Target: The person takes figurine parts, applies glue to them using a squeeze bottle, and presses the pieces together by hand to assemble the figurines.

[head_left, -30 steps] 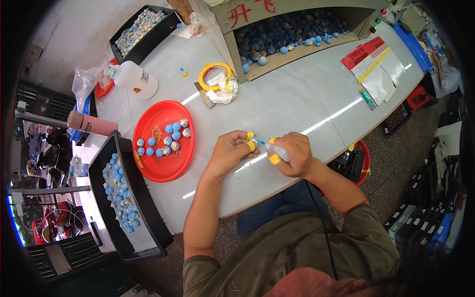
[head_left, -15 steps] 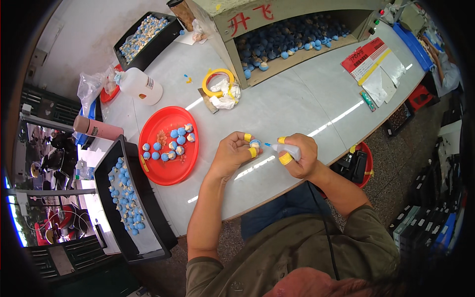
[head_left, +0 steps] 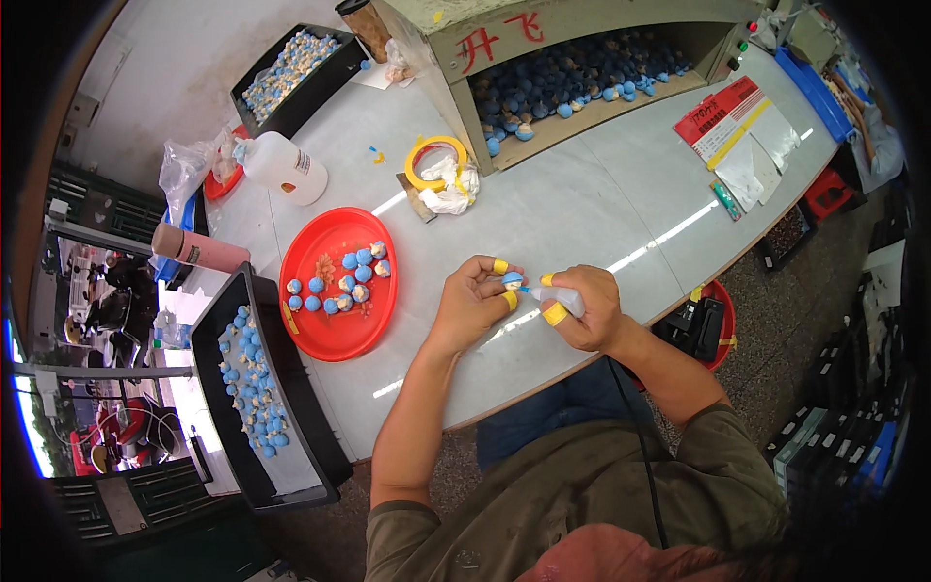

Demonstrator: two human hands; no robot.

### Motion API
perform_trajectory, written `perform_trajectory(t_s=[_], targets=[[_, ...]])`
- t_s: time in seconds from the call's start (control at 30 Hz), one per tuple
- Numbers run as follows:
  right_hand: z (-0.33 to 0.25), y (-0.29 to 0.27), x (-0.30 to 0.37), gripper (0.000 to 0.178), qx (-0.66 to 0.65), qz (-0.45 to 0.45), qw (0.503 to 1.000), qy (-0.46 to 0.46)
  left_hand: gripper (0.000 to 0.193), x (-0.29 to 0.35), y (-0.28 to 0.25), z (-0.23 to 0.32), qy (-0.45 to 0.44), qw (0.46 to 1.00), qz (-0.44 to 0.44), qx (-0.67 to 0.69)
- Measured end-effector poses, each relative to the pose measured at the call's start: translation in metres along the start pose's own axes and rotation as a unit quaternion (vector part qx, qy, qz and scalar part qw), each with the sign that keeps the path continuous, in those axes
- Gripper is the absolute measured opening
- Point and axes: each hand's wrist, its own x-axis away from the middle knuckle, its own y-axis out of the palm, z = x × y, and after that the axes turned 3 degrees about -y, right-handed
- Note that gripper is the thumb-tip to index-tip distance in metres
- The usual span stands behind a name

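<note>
Between the yellow-taped thumb and finger of my left hand [head_left: 467, 306] is a small blue-and-cream ball-shaped piece [head_left: 511, 279]. My right hand [head_left: 595, 308], also with yellow tape on its fingers, grips a translucent squeeze bottle [head_left: 565, 300] with a blue nozzle. The nozzle's tip meets the lower edge of the piece, or comes very close to it. Both hands are above the front part of the grey table [head_left: 572, 213]. To their left, a round red tray [head_left: 325, 335] carries several similar blue-and-cream pieces.
Black bins [head_left: 303, 407] with more pieces stand at the left and far left. A box-like machine [head_left: 412, 53] at the back holds a heap of blue pieces. Nearby are a yellow tape roll [head_left: 415, 173], a white jug [head_left: 281, 173], a pink flask [head_left: 208, 252] and a red-and-white sheet [head_left: 718, 112].
The squeeze bottle's nozzle has come from beside the piece to its lower edge. The piece has turned, showing more blue on top. The whole view has shifted slightly.
</note>
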Motion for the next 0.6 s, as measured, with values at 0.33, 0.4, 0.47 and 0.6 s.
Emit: perform_trajectory(t_s=[0.33, 0.4, 0.47, 0.6], targets=[[0.0039, -0.0019, 0.0028, 0.02, 0.0, 0.013, 1.0, -0.006, 0.036, -0.0001, 0.0002, 0.0001, 0.011, 1.0, 0.005, 0.001], [0.0039, -0.0016, 0.002, 0.021, -0.003, 0.015, 1.0, -0.006, 0.035, 0.0003, 0.0, 0.0013, 0.007, 1.0, 0.006, -0.001], [0.0042, -0.0005, 0.0022, 0.023, -0.003, 0.023, 1.0, -0.012, 0.035, 0.0011, -0.0006, 0.0019, 0.005, 1.0, 0.004, -0.001], [0.0035, -0.0025, 0.0037, 0.023, 0.005, 0.016, 1.0, -0.004, 0.034, 0.0023, -0.0003, 0.0029, 0.005, 1.0, 0.004, 0.005]])
